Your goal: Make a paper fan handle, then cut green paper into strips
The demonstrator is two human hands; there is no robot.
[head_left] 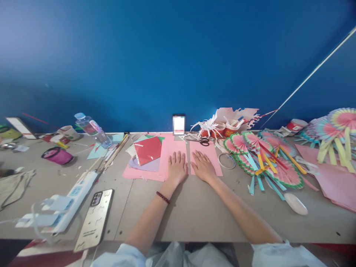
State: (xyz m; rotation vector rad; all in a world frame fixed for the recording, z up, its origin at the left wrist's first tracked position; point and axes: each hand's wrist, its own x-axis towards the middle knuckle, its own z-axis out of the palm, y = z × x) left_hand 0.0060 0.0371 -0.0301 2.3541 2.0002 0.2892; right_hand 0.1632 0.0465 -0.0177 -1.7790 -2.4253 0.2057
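A: ok, head view, what have the hands got?

B: Nothing pinched. Left hand point(177, 167) is flat on a pink sheet point(170, 146), fingers a bit spread. Right hand point(204, 167) is flat on another pink sheet point(216, 163), fingers loosely together. Calling the scissors point(205, 142) my landmark: right sheet is just this side of them, left sheet is off to their left, with a narrow gap between the two.

A: How's that paper gonna handle?

B: My guess: super light, thin, bends and creases easily, could skate on the table point(144, 218) unless pressed. I'd take it by an outer edge or corner, or keep a flat palm on it. Tugging one corner hard might tear it.

A: Containers?

B: Just right of the scissors and a little behind, there's a red cup point(230, 132) with what look like pens poking out. Between it and the scissors, white strips point(208, 125) spill over more cups. Another cup point(297, 125) is far right of the scissors, tipped over; can't tell what's inside. Way left of them there's a clear bottle point(91, 126), cap on, can't make out how full, plus a purple pouch point(58, 155), contents hidden.
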